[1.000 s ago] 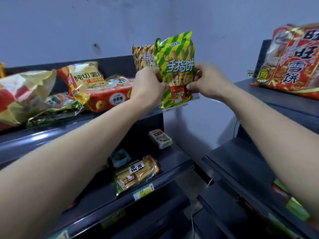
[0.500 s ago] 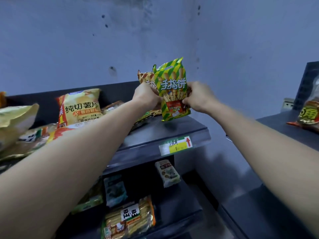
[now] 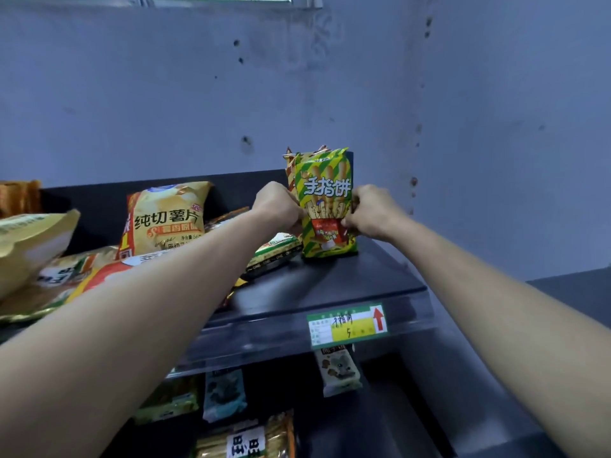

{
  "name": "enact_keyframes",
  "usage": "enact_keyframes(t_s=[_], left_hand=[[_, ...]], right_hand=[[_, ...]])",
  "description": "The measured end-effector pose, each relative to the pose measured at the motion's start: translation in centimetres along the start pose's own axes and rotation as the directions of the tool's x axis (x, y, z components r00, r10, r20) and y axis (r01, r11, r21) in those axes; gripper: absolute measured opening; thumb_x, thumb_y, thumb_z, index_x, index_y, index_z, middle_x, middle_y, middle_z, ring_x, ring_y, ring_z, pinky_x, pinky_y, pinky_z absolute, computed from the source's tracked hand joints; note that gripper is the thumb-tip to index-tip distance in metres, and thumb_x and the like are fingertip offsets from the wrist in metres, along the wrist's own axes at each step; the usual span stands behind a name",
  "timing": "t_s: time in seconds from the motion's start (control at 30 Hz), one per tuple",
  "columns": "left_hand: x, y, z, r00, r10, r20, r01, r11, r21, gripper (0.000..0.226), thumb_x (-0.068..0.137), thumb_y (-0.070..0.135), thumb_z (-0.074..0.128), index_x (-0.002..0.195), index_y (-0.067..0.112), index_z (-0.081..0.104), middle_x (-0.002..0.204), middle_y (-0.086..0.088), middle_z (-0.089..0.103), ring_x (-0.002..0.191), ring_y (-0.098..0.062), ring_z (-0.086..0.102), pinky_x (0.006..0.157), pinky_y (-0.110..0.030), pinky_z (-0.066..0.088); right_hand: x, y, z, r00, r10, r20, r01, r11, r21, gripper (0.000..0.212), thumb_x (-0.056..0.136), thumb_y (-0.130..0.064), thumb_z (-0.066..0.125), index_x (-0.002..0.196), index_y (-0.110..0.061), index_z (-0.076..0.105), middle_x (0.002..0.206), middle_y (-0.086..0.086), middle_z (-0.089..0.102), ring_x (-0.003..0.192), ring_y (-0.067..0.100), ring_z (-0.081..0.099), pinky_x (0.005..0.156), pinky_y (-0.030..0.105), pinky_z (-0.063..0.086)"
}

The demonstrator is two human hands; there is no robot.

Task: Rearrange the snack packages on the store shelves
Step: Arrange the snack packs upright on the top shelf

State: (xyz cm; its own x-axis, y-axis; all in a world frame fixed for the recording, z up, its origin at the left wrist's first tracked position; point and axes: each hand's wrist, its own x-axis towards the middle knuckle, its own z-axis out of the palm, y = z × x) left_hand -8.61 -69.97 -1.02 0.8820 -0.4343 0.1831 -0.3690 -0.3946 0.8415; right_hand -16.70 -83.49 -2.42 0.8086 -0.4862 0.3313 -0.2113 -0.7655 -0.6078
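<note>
A green-and-yellow striped finger-biscuit bag (image 3: 325, 190) stands upright at the right end of the top shelf (image 3: 357, 279), its bottom edge on the shelf. My left hand (image 3: 277, 206) pinches its left edge and my right hand (image 3: 370, 213) pinches its right edge. Right behind it stands an orange bag of the same kind (image 3: 290, 166), mostly hidden.
A yellow potato-chip bag (image 3: 165, 219) leans against the shelf's back panel to the left, with several flat packs around it. A green price label (image 3: 347, 325) sits on the shelf's front edge. Small packs (image 3: 337, 371) lie on the lower shelf. The wall rises behind.
Both hands have carried the striped bag back and down until it stands on the top shelf in front of the orange bag. The camera has tilted up and closer.
</note>
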Motion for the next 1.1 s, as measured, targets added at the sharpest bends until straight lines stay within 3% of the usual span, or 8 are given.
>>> enact_keyframes(t_s=[0.2, 0.33, 0.5, 0.73, 0.9, 1.1], left_hand=[[-0.4, 0.0, 0.1, 1.000, 0.006, -0.014, -0.005, 1.000, 0.019, 0.014, 0.085, 0.003, 0.065, 0.094, -0.007, 0.067, 0.092, -0.022, 0.069, 0.075, -0.032, 0.069, 0.070, -0.038, 0.060], [-0.5, 0.0, 0.2, 1.000, 0.006, -0.020, -0.006, 1.000, 0.017, 0.014, 0.085, 0.003, 0.065, 0.095, -0.006, 0.067, 0.095, -0.022, 0.069, 0.081, -0.033, 0.070, 0.074, -0.040, 0.059], [-0.9, 0.1, 0.3, 1.000, 0.001, -0.012, -0.001, 1.000, 0.016, 0.012, 0.085, 0.004, 0.066, 0.093, -0.004, 0.065, 0.093, -0.020, 0.068, 0.069, -0.029, 0.067, 0.061, -0.032, 0.058], [-1.5, -0.4, 0.2, 0.998, 0.036, -0.047, -0.033, 0.998, 0.047, 0.012, 0.083, 0.002, 0.067, 0.091, -0.007, 0.067, 0.093, -0.023, 0.068, 0.078, -0.034, 0.068, 0.075, -0.043, 0.059], [-3.1, -0.2, -0.6, 0.991, 0.120, -0.054, -0.115, 0.989, 0.092, 0.012, 0.085, 0.006, 0.067, 0.089, -0.004, 0.068, 0.085, -0.018, 0.066, 0.070, -0.026, 0.064, 0.072, -0.035, 0.059], [-6.2, -0.6, -1.7, 0.967, 0.257, 0.003, -0.253, 0.951, 0.178, 0.013, 0.085, 0.012, 0.067, 0.089, 0.000, 0.070, 0.088, -0.017, 0.071, 0.071, -0.023, 0.066, 0.078, -0.040, 0.059]], right_hand=[[0.2, 0.4, 0.2, 1.000, -0.009, 0.019, 0.008, 0.999, 0.044, 0.027, 0.082, -0.005, 0.070, 0.107, -0.006, 0.061, 0.111, 0.015, 0.065, 0.100, 0.029, 0.064, 0.085, 0.036, 0.054], [0.2, 0.6, 0.2, 0.999, 0.007, 0.044, -0.010, 0.997, 0.076, 0.031, 0.079, -0.005, 0.073, 0.108, -0.003, 0.062, 0.109, 0.016, 0.065, 0.098, 0.033, 0.065, 0.085, 0.044, 0.056], [0.1, 0.6, 0.4, 0.999, 0.010, 0.039, -0.012, 0.999, 0.045, 0.033, 0.081, -0.007, 0.071, 0.112, -0.005, 0.061, 0.112, 0.016, 0.065, 0.101, 0.032, 0.064, 0.088, 0.044, 0.055], [-0.7, 0.5, 0.8, 1.000, 0.010, 0.014, -0.010, 1.000, 0.010, 0.034, 0.084, -0.011, 0.069, 0.116, -0.003, 0.061, 0.117, 0.016, 0.064, 0.107, 0.031, 0.060, 0.092, 0.039, 0.051], [-2.0, 0.4, 0.5, 0.997, 0.059, -0.045, -0.061, 0.997, -0.049, 0.042, 0.087, -0.016, 0.068, 0.122, 0.004, 0.055, 0.115, 0.021, 0.062, 0.102, 0.035, 0.062, 0.080, 0.034, 0.049], [-4.5, -0.2, 0.2, 0.989, 0.013, -0.146, -0.041, 0.981, -0.190, 0.037, 0.087, -0.021, 0.066, 0.115, 0.003, 0.059, 0.120, 0.021, 0.061, 0.108, 0.036, 0.058, 0.089, 0.040, 0.048]])
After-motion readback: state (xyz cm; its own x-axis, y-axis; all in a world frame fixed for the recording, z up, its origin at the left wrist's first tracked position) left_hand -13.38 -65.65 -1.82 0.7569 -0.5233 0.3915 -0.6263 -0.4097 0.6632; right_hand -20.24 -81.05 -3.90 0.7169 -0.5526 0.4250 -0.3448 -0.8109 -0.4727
